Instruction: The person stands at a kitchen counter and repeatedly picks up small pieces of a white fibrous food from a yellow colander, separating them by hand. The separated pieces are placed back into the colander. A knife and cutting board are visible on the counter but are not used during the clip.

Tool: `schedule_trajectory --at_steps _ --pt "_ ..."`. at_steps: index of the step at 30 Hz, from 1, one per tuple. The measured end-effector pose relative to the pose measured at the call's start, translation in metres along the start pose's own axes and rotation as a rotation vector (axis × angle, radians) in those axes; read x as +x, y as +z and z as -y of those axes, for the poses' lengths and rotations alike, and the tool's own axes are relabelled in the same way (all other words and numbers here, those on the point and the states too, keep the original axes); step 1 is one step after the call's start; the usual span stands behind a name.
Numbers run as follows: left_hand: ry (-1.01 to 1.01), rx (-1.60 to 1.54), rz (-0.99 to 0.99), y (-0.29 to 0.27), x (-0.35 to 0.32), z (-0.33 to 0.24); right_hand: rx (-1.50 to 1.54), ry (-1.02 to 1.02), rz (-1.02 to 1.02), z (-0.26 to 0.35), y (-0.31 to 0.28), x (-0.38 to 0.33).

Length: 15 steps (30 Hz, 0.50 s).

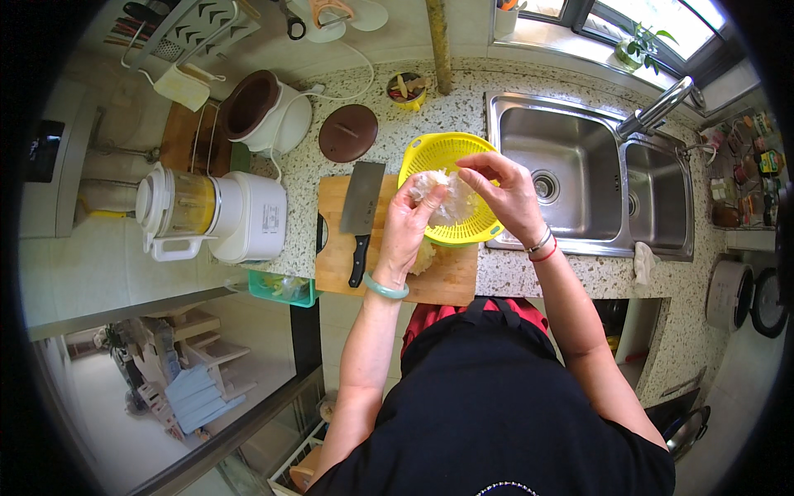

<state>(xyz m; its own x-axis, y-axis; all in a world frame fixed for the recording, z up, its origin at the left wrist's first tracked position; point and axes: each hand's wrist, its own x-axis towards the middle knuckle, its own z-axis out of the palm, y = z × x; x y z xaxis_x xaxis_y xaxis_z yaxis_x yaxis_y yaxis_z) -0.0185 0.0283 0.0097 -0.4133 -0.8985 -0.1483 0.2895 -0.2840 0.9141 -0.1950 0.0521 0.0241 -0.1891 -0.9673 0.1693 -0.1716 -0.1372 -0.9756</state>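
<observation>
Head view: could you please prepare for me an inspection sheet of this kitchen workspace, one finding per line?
Surface: speckled countertop, wooden cutting board on it.
Job's things: frilly white food over yellow colander; cleaver lies on the board.
Clutter: brown lid, filled yellow cup, white-and-brown pot, white appliance.
Hands: left hand grips the food; right hand is close beside, contact unclear.
Cables: white cord curves beyond the lid.
Surroundings: steel double sink right of the colander; window behind.
</observation>
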Motion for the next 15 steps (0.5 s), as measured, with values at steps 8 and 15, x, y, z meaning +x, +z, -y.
schedule_trajectory --at_steps 8,15 --pt "0.026 0.062 -0.022 0.003 0.001 -0.002 -0.132 -0.103 0.146 0.014 0.001 0.001" --pt "0.017 0.082 -0.039 0.008 0.001 -0.001 -0.254 -0.167 0.035 0.006 0.010 -0.001"
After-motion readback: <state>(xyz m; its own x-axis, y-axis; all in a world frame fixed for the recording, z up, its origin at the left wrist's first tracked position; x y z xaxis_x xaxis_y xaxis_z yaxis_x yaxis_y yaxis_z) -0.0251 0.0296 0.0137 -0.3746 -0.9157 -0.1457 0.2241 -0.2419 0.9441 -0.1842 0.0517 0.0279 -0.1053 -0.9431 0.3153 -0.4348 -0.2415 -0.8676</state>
